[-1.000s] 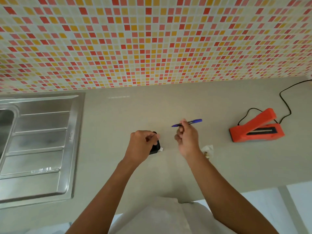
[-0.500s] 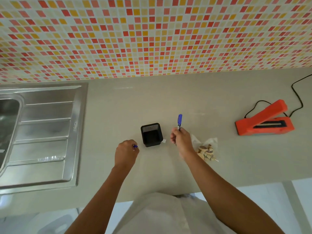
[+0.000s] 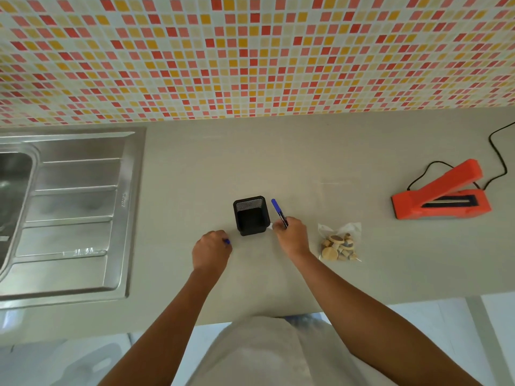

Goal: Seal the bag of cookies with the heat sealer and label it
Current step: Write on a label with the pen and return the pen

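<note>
A clear bag of cookies [image 3: 339, 245] lies flat on the grey counter [image 3: 334, 151], just right of my right hand [image 3: 291, 235]. That hand grips a blue pen [image 3: 278, 212] with its blue end pointing away from me. A small white label [image 3: 269, 225] peeks out at the fingertips, beside a black mesh pen holder [image 3: 250, 215]. My left hand [image 3: 210, 250] is closed around the blue pen cap [image 3: 227, 241], resting left of the holder. The orange heat sealer [image 3: 440, 195] sits at the far right with its arm raised.
A steel sink and drainboard [image 3: 69, 213] fill the counter's left side. The sealer's black cord [image 3: 498, 160] loops behind it toward the tiled wall [image 3: 250, 57]. The counter's front edge runs just below my forearms.
My left hand let go of the pen holder, pulled the cap off and moved left. The right hand turned the pen from sideways to pointing away and lowered it by the label.
</note>
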Demonstrator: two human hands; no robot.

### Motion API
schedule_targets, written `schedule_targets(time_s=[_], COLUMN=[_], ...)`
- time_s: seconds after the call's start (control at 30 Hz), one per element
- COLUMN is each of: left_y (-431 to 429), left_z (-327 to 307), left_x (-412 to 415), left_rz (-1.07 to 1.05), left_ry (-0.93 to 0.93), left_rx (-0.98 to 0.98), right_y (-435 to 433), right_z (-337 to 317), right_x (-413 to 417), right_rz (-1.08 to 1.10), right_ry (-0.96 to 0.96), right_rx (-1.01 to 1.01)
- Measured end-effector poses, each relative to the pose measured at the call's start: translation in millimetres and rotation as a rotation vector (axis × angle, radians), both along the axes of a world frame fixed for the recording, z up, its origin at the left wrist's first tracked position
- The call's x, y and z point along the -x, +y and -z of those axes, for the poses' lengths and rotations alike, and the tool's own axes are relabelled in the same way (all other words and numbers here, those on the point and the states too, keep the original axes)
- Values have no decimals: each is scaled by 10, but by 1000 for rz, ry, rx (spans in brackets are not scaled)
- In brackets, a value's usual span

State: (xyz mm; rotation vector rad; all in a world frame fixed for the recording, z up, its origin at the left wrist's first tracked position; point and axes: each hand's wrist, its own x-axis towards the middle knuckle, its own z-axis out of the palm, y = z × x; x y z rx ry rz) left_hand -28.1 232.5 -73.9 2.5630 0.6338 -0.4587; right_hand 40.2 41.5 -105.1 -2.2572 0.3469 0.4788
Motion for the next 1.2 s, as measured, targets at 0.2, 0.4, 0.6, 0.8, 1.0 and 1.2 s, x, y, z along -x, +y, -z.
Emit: schedule_targets(time_s=[0.2,0.4,0.6,0.8,1.0,1.2], left_y=[-21,-233,-477,-680,-743,-755], left_z=[-43,-124,6,50,90,152], left_x=[43,23,49,47,-23,-31], left_rz=[-24,150,209,207,142,29], left_ry=[-76,-154,-143,-179,-245,-259], left_rx=[-1,99,145,304,336,334], right_y=[66,60,22,2,-32,-41], right_z=[-47,-72,-80,-62,-69,-19], right_x=[-17,-83,-129,-119,-169,-186], right_rz=[36,40,34,22,-23,-62], right_ry=[44,89,142,141,168,156], right_rx=[-51,-81,-121,-124,-92,-69])
